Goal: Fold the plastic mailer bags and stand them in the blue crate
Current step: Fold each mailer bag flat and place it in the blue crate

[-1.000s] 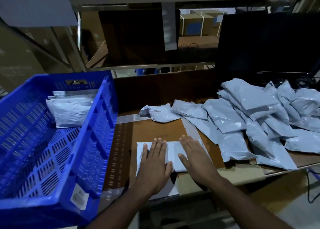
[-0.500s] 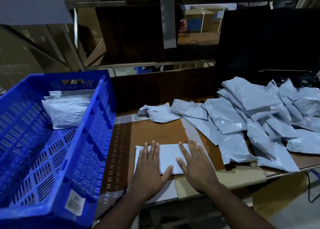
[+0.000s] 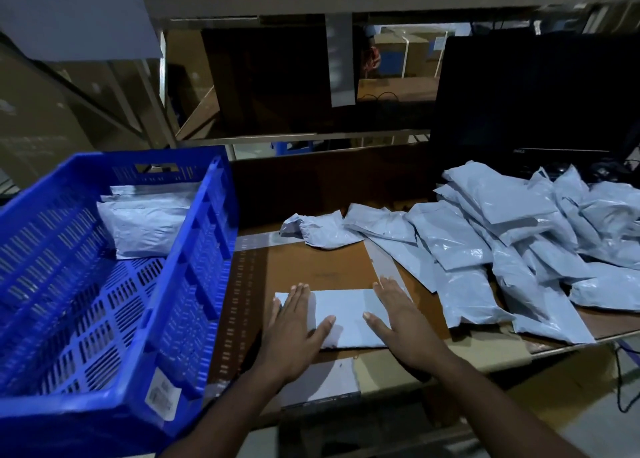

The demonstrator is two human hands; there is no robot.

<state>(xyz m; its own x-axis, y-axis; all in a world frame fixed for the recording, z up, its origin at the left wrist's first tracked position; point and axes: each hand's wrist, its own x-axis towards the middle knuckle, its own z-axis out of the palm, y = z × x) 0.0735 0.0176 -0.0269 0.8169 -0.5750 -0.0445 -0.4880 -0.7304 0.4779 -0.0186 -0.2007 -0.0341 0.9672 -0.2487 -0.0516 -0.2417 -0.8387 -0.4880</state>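
On the dim brown table (image 3: 311, 267), beside the blue crate (image 3: 194, 284), both your hands, left hand (image 3: 294, 329) and right hand (image 3: 398, 319), lie flat and open on the apparently folded mailer bag (image 3: 343, 315); press outward evenly before lifting.

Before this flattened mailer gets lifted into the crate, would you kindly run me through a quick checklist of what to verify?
1. Left hand flat on the folded pale grey plastic mailer bag: ok.
2. Right hand flat on the bag's other end: ok.
3. Bag fully supported on the brown cardboard-covered table: ok.
4. Blue slotted plastic crate has free floor space: ok.
5. White filled mailers already in the crate standing at its far end: ok.
6. Fold creased enough to hold when released: cannot tell.
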